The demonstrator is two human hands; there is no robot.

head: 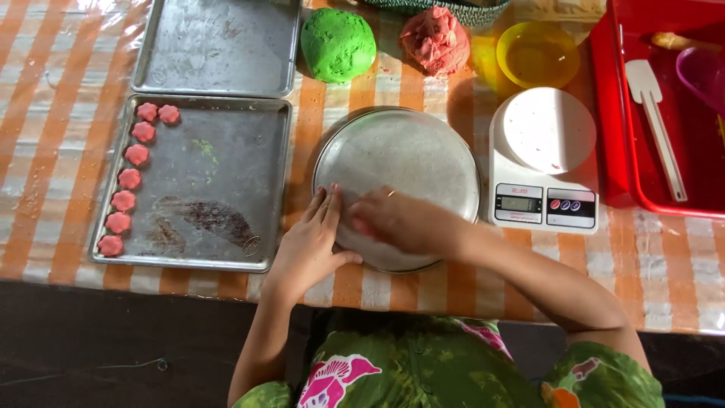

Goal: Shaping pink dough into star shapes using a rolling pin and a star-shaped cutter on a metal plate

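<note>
Both hands meet at lower centre on the round metal plate: left hand flat, fingers together, right hand curled over something hidden, so I can't tell its grip.

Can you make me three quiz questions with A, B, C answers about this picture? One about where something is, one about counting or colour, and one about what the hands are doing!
1. Where do the pink pieces lie?
A. On the near tray, along its left edge
B. On the scale
C. In the yellow bowl

2. How many pink pieces are there?
A. Three
B. Eight
C. Twelve

3. What are the hands doing?
A. Both rest on the round pan
B. Both lift the green ball
C. One holds the white spatula

Answers:
1 A, they run in a line down that tray's left side.
2 B, eight show when counted.
3 A, the left hand and right hand meet at the pan's near edge.
</note>
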